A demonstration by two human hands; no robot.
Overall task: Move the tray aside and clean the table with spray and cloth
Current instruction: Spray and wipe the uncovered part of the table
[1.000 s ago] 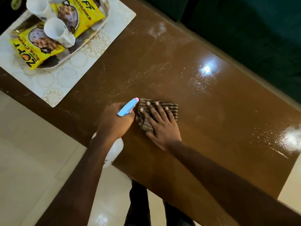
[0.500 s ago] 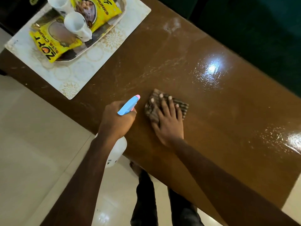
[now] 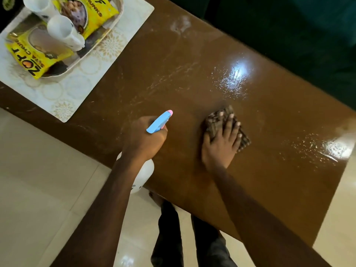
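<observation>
Two yellow snack packets [image 3: 32, 60] and two white cups [image 3: 63, 32] lay in the tray [image 3: 75, 64], the cups resting on top of the packets. The tray sat on a pale patterned placemat [image 3: 77, 89] at the far left end of the brown table [image 3: 192, 78], well apart from both hands. A dark green sofa [image 3: 289, 35] ran along the table's far edge. Pale tiled floor [image 3: 38, 170] and the person's dark-trousered legs [image 3: 169, 237] showed at the near edge.

The left hand [image 3: 143, 139] was wrapped around the neck of the spray bottle [image 3: 158, 123]. Its blue head with a pink tip pointed out over the table, and its white body hung past the near edge. The right hand [image 3: 221, 143] lay flat on the cloth [image 3: 213, 122], fingers straight and spread, pressing it to the tabletop near the middle. The cloth was dark, checked and crumpled, and the hand covered part of it. Droplets [image 3: 231, 83] glistened just beyond it, with faint streaks further left and a wet sheen at the right end.
</observation>
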